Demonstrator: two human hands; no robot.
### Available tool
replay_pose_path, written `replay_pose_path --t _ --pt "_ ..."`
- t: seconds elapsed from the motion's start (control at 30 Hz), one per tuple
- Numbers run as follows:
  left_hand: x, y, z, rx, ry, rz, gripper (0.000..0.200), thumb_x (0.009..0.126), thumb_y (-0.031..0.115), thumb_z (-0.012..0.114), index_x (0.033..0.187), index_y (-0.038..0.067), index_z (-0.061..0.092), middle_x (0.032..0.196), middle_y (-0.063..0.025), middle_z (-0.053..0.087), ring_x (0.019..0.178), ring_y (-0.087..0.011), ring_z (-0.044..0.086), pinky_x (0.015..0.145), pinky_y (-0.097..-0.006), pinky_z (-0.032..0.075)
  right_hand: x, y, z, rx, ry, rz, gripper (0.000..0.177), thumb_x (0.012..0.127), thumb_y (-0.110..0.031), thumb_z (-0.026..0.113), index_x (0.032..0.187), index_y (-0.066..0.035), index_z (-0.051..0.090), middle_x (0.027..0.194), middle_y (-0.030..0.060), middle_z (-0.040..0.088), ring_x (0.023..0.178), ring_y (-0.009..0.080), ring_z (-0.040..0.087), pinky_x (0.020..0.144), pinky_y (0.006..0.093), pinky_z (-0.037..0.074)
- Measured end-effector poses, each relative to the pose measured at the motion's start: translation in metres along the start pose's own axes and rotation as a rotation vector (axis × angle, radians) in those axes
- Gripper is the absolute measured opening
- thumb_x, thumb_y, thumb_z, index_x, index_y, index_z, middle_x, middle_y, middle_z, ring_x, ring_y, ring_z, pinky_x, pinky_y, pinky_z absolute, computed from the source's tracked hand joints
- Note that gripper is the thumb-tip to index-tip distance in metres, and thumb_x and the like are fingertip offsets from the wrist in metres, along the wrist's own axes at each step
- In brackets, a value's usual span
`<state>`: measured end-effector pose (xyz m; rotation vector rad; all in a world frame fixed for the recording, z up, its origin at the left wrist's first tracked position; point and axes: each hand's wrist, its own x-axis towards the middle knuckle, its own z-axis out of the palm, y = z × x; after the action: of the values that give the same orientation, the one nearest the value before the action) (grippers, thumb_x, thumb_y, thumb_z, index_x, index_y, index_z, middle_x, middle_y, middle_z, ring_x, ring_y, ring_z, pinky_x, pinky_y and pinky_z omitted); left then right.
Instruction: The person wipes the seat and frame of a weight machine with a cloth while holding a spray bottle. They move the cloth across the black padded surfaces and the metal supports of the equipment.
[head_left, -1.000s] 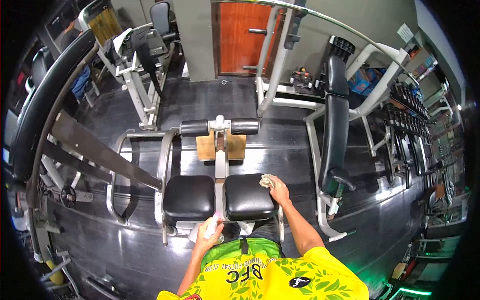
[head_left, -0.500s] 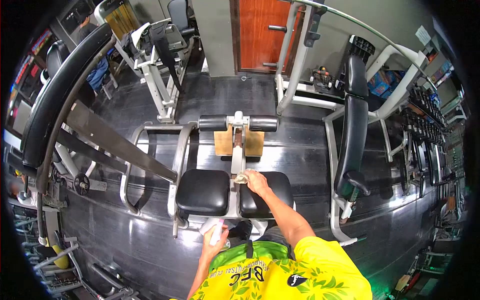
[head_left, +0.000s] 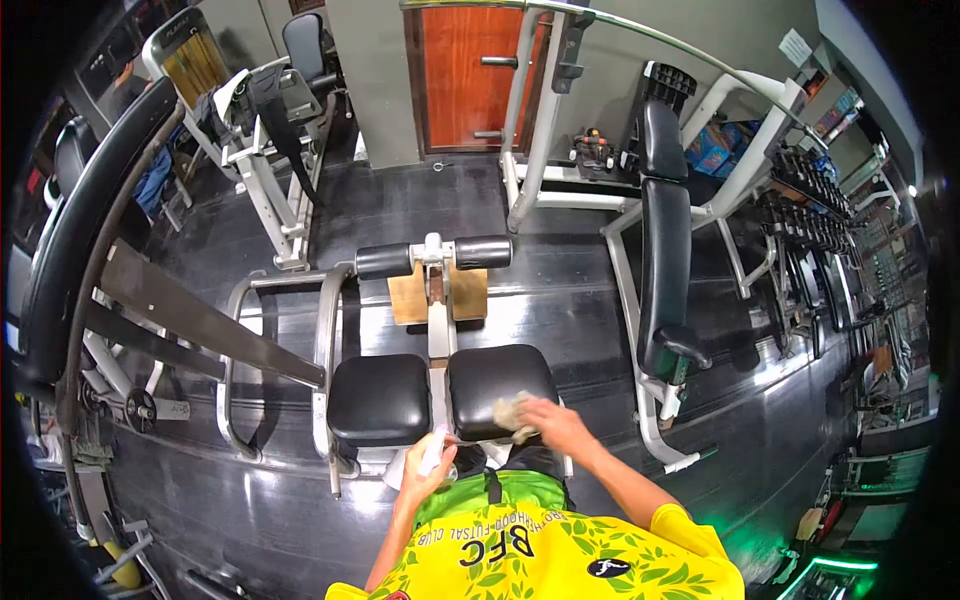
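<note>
My right hand [head_left: 560, 426] is closed around a crumpled beige cloth [head_left: 513, 411], which lies over the near right part of the right black padded seat [head_left: 497, 372]. Beside that seat is a matching left pad [head_left: 378, 398], with a light metal beam between the two. Below the pads' near edge, in front of my body, my left hand [head_left: 424, 478] grips a white bottle [head_left: 433, 455] with a bit of pink on it. Its lower end is partly hidden by my fingers.
Black foam rollers [head_left: 483, 252] stand at the bench's far end. A bent metal frame [head_left: 325, 370] is close on the left, and a machine with a tall black backrest [head_left: 665, 260] stands on the right. A person [head_left: 150, 180] is at the far left.
My right hand has drawn the cloth from the seat's inner far area toward its near right side. My left hand still holds the bottle. The view has shifted slightly right.
</note>
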<state>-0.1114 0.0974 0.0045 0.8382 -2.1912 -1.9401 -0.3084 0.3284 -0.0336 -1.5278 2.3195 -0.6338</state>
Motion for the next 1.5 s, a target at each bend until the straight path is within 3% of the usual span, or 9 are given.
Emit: replay_pose_path --t 0.27,0.57,0.67,0.73,0.87,0.97,1.07,1.27,1.5 --pt "0.014 0.0 -0.012 0.069 -0.043 0.126 0.018 0.087 0.011 0.065 0.1 0.0 0.062 0.073 -0.003 0.063 0.058 -0.0072 0.056 0.055 -0.024 0.046 0.024 0.05 0.026 0.272 0.335 0.682 0.035 0.078 -0.002 0.057 0.112 -0.007 0.063 0.113 0.0184 0.063 0.108 0.036 0.058 0.093 0.0427 0.047" --pt "0.023 0.001 -0.015 0.046 -0.062 0.188 0.02 0.085 0.011 0.066 0.102 -0.001 0.063 0.079 -0.0051 0.066 0.058 -0.0079 0.057 0.055 -0.0248 0.047 0.11 -0.049 0.094 0.207 0.097 0.124 0.032 0.079 -0.006 0.055 0.11 -0.007 0.064 0.113 0.0181 0.063 0.107 0.0336 0.06 0.091 0.0416 0.049" --pt "0.023 0.016 -0.016 0.037 -0.034 0.114 0.018 0.085 0.013 0.067 0.1 0.003 0.065 0.074 -0.0034 0.064 0.063 -0.0082 0.056 0.059 -0.0256 0.046 0.114 -0.045 0.046 0.577 0.012 0.343 0.029 0.086 -0.01 0.054 0.114 -0.007 0.061 0.11 0.0185 0.065 0.102 0.0345 0.062 0.088 0.0396 0.05" --pt "0.022 0.014 -0.018 0.051 -0.052 0.081 0.018 0.085 0.014 0.067 0.099 0.002 0.065 0.077 -0.0045 0.065 0.067 -0.0082 0.057 0.061 -0.0259 0.047 0.108 -0.019 0.033 0.642 0.229 0.407 0.027 0.089 -0.013 0.053 0.114 -0.009 0.061 0.107 0.0176 0.066 0.101 0.034 0.064 0.087 0.0387 0.05" --pt "0.02 0.003 -0.02 0.003 -0.067 0.071 0.018 0.085 0.014 0.067 0.099 0.003 0.065 0.078 -0.0048 0.065 0.068 -0.008 0.057 0.062 -0.026 0.047 0.104 0.043 0.03 0.289 0.458 0.643 0.028 0.087 -0.019 0.058 0.114 -0.014 0.062 0.106 0.0176 0.066 0.097 0.037 0.063 0.084 0.046 0.05" --pt "0.01 0.019 -0.028 0.13 -0.112 0.163 0.017 0.085 0.014 0.067 0.098 0.003 0.065 0.077 -0.0039 0.064 0.066 -0.0078 0.055 0.06 -0.0256 0.045 0.122 0.065 0.054 0.212 0.236 0.924 0.028 0.082 -0.018 0.06 0.11 -0.017 0.066 0.106 0.0148 0.066 0.101 0.0343 0.063 0.087 0.0456 0.049" --pt "0.0 0.019 -0.036 0.162 -0.104 0.053 0.016 0.085 0.014 0.067 0.097 0.003 0.065 0.072 -0.0023 0.062 0.065 -0.0076 0.054 0.059 -0.0254 0.044 0.152 0.062 0.093 0.048 0.246 0.53 0.029 0.079 -0.012 0.058 0.105 -0.019 0.069 0.105 0.0132 0.067 0.102 0.0318 0.062 0.09 0.0422 0.048" --pt "-0.012 -0.004 -0.033 0.109 0.005 -0.017 0.017 0.084 0.014 0.068 0.099 0.004 0.065 0.068 -0.0005 0.059 0.061 -0.007 0.053 0.056 -0.0255 0.043 0.147 0.024 0.085 0.238 0.193 0.207 0.036 0.075 0.0 0.054 0.107 -0.014 0.065 0.112 0.0138 0.064 0.106 0.035 0.059 0.092 0.0424 0.048" --pt "-0.002 -0.007 -0.016 0.058 -0.041 -0.016 0.017 0.084 0.012 0.069 0.097 0.004 0.065 0.065 -0.001 0.058 0.059 -0.0068 0.052 0.056 -0.0254 0.044 0.062 -0.024 0.042 0.296 -0.026 0.096 0.044 0.071 0.003 0.058 0.113 -0.01 0.061 0.117 0.0153 0.061 0.11 0.0341 0.057 0.093 0.0426 0.047"
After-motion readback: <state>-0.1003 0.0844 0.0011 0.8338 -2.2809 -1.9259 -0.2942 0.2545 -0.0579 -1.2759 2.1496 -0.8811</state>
